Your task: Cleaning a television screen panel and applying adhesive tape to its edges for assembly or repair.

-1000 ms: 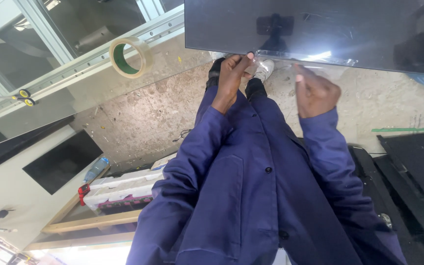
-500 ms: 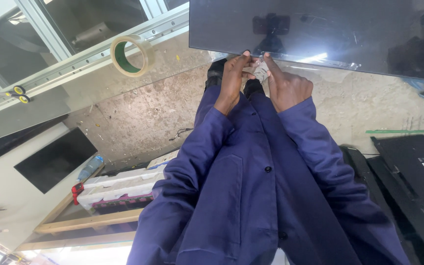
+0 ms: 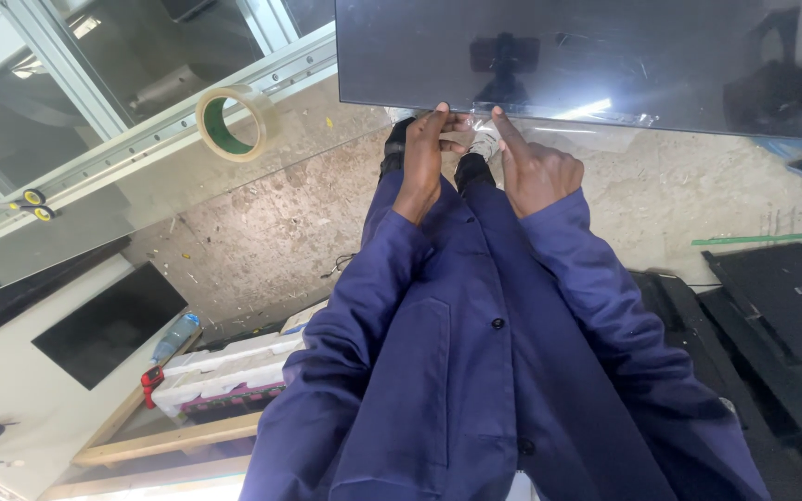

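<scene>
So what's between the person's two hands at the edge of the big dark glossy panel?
Head view: clear plastic film, pinched between left hand and right hand.

Both hands meet at the panel's [image 3: 596,56] near edge. Tape roll [image 3: 227,121] sits off left; more panels [image 3: 791,306] lie right.

Large dark glossy panel [image 3: 596,56]: flat, rectangular, mirror-like, with reflections and a bright glare patch seen on its face. The upper right of the view is filled by it; its lower edge runs nearly level, its lower left corner is seen clearly.

Clear plastic film [image 3: 559,121]: thin, transparent, wrinkled, seen along the panel's lower edge, from the middle toward the right. A crumpled bit of it is pinched at the edge between the left hand [image 3: 422,167] and right hand [image 3: 533,172]; whether it is partly peeled cannot be told.
</scene>
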